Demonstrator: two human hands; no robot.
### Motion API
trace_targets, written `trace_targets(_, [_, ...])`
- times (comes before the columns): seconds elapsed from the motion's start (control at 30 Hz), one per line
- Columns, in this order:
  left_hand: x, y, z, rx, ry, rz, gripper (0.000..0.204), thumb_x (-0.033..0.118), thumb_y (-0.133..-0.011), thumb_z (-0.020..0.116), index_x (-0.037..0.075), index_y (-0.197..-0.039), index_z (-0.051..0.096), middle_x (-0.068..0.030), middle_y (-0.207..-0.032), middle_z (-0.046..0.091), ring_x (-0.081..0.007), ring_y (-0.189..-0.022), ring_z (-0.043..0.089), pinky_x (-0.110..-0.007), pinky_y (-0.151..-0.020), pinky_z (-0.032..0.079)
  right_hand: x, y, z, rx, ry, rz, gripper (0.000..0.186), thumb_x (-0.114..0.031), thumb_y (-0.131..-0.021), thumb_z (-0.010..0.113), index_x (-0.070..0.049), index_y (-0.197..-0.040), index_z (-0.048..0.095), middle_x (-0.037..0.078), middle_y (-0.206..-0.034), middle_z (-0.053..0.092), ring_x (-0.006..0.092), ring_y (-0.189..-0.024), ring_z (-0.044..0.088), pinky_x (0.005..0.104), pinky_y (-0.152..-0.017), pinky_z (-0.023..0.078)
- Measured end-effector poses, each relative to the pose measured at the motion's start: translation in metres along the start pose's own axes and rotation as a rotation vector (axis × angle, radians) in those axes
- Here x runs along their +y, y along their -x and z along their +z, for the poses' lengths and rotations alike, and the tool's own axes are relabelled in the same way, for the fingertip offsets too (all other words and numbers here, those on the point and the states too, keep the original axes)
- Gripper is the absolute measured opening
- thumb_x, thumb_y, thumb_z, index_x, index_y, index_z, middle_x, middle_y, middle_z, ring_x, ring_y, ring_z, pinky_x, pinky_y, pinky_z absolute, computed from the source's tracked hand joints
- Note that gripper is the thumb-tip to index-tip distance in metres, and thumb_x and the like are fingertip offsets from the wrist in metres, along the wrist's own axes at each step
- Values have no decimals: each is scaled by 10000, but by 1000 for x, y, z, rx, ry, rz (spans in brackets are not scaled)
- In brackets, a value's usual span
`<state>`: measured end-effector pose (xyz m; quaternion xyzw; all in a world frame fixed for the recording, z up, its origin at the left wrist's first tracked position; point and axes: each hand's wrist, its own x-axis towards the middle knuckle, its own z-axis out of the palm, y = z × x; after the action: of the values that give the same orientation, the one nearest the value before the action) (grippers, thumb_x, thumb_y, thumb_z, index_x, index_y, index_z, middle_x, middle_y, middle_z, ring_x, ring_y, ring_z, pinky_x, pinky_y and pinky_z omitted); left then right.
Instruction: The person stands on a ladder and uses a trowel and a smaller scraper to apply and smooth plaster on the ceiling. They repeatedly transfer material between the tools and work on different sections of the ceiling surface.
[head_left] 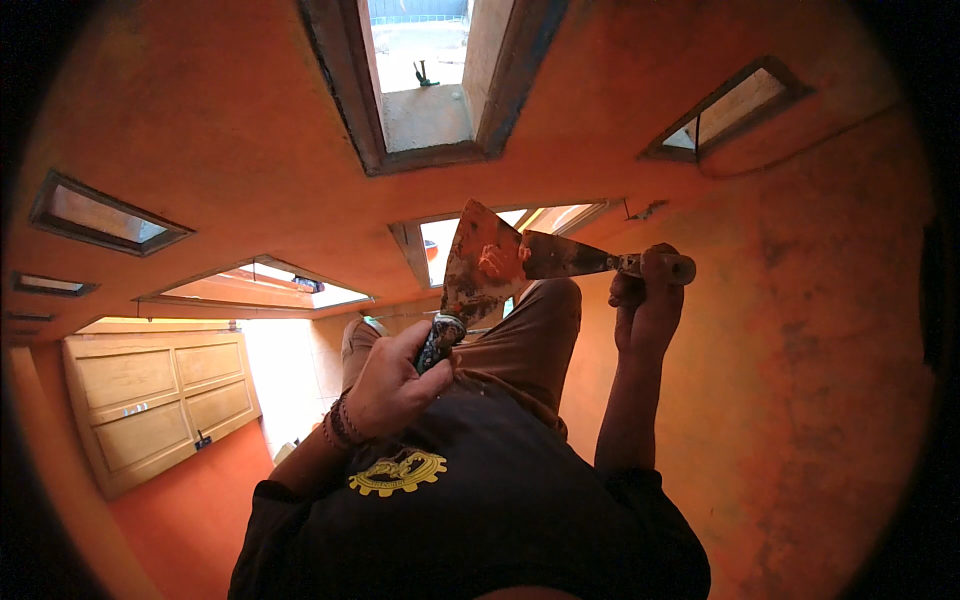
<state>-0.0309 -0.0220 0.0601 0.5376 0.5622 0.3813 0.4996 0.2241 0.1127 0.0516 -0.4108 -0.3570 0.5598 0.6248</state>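
My left hand [393, 382] is closed round the dark, paint-spotted handle of a wide putty knife [470, 280], whose broad blade points up and carries orange smears and a lump of orange paste. In my right hand [652, 300] is a narrower putty knife [565, 256], gripped by its pale round handle, with the blade pointing left. The tip of the narrower blade meets or overlaps the right edge of the wide blade, near the paste. Both tools are held up in front of my body, above my knees.
Ahead is an orange wall [240, 90] with several framed openings, among them a tall window [430, 120] and a small one [730, 110] at the right. A wooden door [165, 400] stands at the left beside a bright doorway. The right-hand wall [720, 440] is orange with dark stains.
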Motion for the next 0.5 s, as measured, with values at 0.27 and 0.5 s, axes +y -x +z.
trace_targets(0.27, [-3,-2,6,65,-79,70,187,121,-857,606,-8,-979,550,-20,-646,529,-66,-572,488,-247,-536,423,19,8,-5,29,-33,95,205,-94,-864,635,-51,-1016,506,58,-750,572,175,-506,584,280,-453,517])
trace_targets(0.5, [1,-9,18,152,-216,84,183,115,-841,599,-8,-946,513,-134,-660,543,-214,-564,572,-327,-544,451,54,30,8,280,-168,184,133,-174,-880,639,-112,-927,531,18,-773,567,132,-548,573,241,-491,510])
